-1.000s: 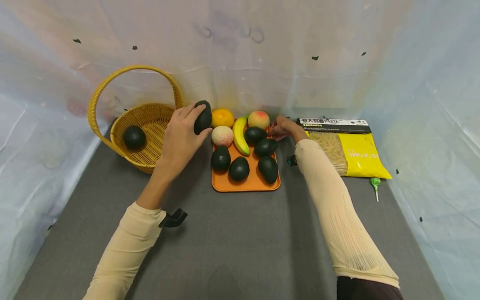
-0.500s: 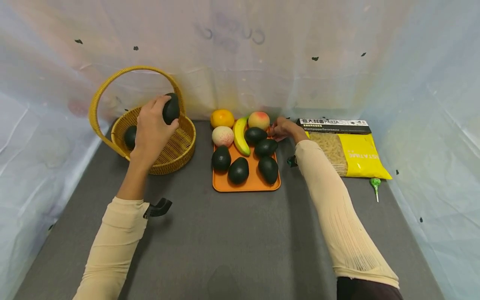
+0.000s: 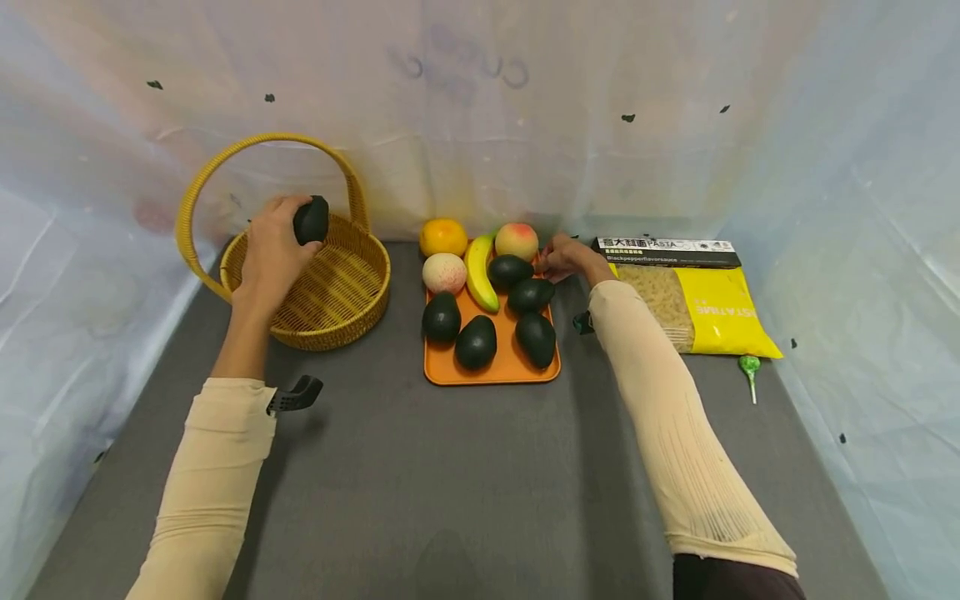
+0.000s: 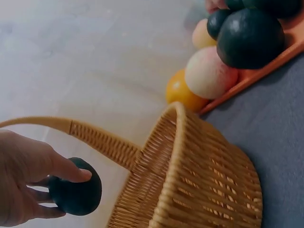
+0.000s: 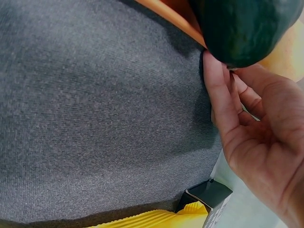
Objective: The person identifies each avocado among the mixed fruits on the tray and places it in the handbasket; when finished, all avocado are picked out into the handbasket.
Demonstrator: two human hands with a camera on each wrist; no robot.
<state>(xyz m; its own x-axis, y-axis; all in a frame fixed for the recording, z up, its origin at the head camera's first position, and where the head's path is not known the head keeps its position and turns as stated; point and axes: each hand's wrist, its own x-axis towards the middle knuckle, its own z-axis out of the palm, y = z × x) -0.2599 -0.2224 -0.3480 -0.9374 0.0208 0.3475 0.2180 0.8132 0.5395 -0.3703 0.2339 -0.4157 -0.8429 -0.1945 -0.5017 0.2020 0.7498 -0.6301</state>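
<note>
In the head view my left hand (image 3: 268, 254) grips a dark green avocado (image 3: 311, 220) above the yellow wicker basket (image 3: 330, 340). The left wrist view shows thumb and fingers around this avocado (image 4: 78, 190), inside the line of the basket's handle (image 4: 95, 140). My right hand (image 3: 568, 257) is at the right edge of an orange tray (image 3: 491, 374); in the right wrist view its fingers pinch the tray rim beside an avocado (image 5: 242, 33), their tips partly hidden. Several avocados (image 3: 476, 342), a banana (image 3: 480, 273), two peaches (image 3: 445, 273) and an orange (image 3: 442, 238) are on or beside the tray.
Right of the tray lie a yellow pasta bag (image 3: 720, 312), a black pasta box (image 3: 667, 252) and a green lollipop (image 3: 750, 367) on the grey table (image 3: 465, 467). A pale plastic sheet (image 3: 480, 108) hangs around the table's back and sides.
My left hand has carried the avocado leftward from beside the tray to above the basket. The avocado inside the basket is now hidden behind that hand. My right hand has stayed put.
</note>
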